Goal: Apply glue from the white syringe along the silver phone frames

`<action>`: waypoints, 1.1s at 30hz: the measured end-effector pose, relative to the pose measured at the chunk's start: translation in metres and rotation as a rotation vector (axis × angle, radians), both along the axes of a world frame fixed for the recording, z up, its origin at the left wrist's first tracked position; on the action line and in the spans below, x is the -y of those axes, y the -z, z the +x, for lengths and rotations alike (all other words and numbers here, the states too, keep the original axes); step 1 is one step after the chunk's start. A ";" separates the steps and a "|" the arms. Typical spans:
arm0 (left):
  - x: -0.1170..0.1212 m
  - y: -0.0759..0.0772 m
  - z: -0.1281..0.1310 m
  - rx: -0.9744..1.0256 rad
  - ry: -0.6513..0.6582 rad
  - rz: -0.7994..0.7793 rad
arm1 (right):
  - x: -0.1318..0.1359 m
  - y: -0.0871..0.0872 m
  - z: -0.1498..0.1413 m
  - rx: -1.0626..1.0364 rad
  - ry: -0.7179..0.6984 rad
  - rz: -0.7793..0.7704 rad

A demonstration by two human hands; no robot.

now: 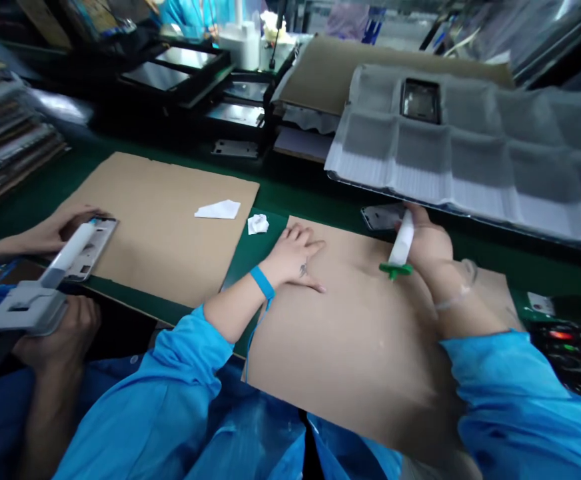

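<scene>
My left hand [295,257] lies flat with fingers spread on a brown cardboard sheet [350,347]; a blue strap circles its wrist. My right hand [428,243] is closed round a white syringe [401,245] with a green flange, held tip up. Its fingertips reach a silvery phone frame [380,217] lying on the green bench at the cardboard's far edge. A clear tube runs along my right wrist.
A grey compartment tray [470,153] with one phone frame [421,100] juts over the bench at right. At left, a co-worker's hands [55,230] hold a grey tool over a frame on another cardboard sheet [165,220]. White wipes [219,210] lie between. Black trays stand behind.
</scene>
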State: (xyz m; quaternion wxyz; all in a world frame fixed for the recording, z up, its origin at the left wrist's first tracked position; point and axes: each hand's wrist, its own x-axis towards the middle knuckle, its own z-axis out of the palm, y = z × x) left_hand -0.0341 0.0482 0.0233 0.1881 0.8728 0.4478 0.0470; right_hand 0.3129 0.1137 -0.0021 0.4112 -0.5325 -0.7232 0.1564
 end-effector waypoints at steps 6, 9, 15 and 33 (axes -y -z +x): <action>0.008 0.015 0.018 0.044 0.100 -0.019 | 0.013 -0.017 -0.104 0.311 -0.476 -0.008; 0.013 0.020 0.022 0.108 0.153 0.034 | -0.013 -0.029 -0.170 0.349 -0.579 -0.072; 0.022 0.025 0.026 0.070 0.185 0.124 | -0.108 -0.037 -0.291 0.388 -0.544 -0.242; 0.026 0.003 0.012 -0.175 0.175 0.146 | -0.189 -0.040 -0.379 0.616 -0.356 -0.252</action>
